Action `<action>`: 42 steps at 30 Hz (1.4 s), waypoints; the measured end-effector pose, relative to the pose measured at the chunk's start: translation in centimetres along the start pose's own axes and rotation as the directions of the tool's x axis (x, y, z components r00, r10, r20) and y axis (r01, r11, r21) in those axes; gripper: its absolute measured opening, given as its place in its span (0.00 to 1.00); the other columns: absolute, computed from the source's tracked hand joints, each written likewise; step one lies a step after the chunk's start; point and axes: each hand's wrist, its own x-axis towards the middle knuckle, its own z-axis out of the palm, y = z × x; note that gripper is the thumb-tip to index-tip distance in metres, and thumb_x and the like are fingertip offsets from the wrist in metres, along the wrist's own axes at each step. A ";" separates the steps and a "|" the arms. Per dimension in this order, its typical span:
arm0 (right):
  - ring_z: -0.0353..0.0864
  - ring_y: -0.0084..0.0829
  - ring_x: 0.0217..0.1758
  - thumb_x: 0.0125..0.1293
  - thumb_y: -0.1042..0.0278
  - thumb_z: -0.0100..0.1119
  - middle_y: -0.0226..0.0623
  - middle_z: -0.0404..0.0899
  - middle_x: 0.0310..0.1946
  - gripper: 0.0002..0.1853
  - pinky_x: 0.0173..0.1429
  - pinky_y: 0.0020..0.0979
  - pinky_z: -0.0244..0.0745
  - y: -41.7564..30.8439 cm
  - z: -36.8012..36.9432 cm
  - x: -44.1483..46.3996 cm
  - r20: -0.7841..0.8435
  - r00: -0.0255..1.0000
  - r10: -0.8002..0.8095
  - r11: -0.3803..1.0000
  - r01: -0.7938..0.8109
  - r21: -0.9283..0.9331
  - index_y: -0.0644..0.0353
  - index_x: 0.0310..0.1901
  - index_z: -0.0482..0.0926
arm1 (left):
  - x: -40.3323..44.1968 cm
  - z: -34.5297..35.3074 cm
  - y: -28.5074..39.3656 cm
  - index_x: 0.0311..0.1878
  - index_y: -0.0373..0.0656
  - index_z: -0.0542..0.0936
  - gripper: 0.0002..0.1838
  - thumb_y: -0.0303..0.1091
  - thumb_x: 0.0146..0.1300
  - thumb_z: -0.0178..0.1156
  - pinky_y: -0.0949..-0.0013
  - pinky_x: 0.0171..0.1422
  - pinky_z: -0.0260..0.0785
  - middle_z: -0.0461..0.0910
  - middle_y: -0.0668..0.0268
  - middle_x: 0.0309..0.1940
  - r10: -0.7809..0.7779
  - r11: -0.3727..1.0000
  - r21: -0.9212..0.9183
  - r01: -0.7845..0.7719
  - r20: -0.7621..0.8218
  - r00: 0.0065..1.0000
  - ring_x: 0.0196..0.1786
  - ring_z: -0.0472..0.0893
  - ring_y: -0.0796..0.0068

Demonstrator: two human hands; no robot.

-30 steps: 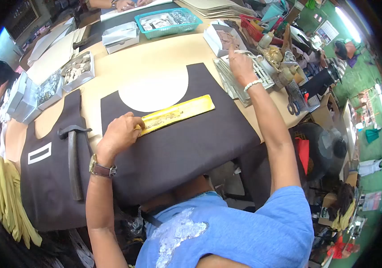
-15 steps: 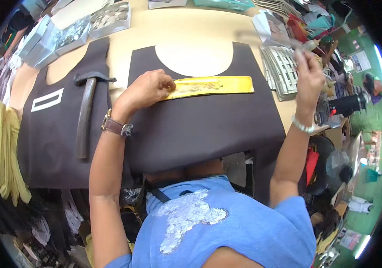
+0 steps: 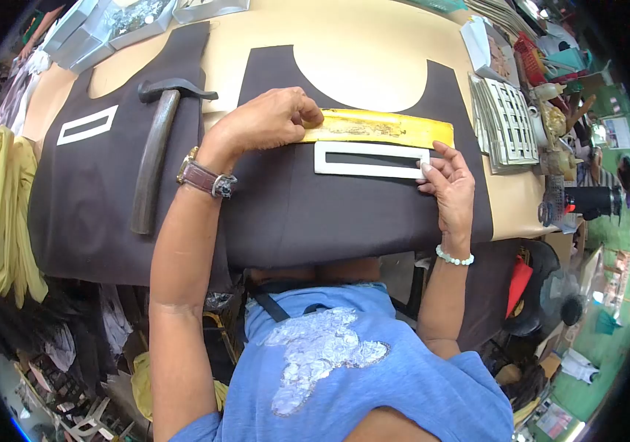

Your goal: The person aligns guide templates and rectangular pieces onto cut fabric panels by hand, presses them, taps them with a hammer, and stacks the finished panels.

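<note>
My left hand (image 3: pixel 274 119) pinches the left end of a yellow strip (image 3: pixel 381 127) that lies on a dark fabric panel (image 3: pixel 293 214). My right hand (image 3: pixel 451 180) grips the right end of a white rectangular frame (image 3: pixel 370 170), which sits along the lower edge of the yellow strip. On a second dark panel (image 3: pixel 79 199) to the left, a hammer (image 3: pixel 154 162) rests near another white frame (image 3: pixel 61 138).
Stacked pale frames (image 3: pixel 510 121) lie at the right of the table (image 3: pixel 525 214), below a white box (image 3: pixel 488 48). Trays of small parts (image 3: pixel 137 18) stand at the back left. Yellow cloth (image 3: pixel 5 214) hangs at the left edge.
My right hand has come from the stacked frames at the right to the middle panel, now with a white frame in it. The view has shifted; my left hand keeps hold of the yellow strip.
</note>
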 end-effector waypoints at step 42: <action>0.76 0.16 0.29 0.55 0.79 0.63 0.34 0.81 0.27 0.24 0.35 0.18 0.70 0.2 0.1 0.3 -0.186 0.978 -0.091 0.963 0.040 -0.266 0.75 0.54 0.70 | -0.4 1.2 1.4 0.43 0.38 0.76 0.20 0.31 0.47 0.70 0.65 0.51 0.72 0.76 0.61 0.39 -0.034 0.996 0.077 0.040 -0.071 0.997 0.42 0.78 0.64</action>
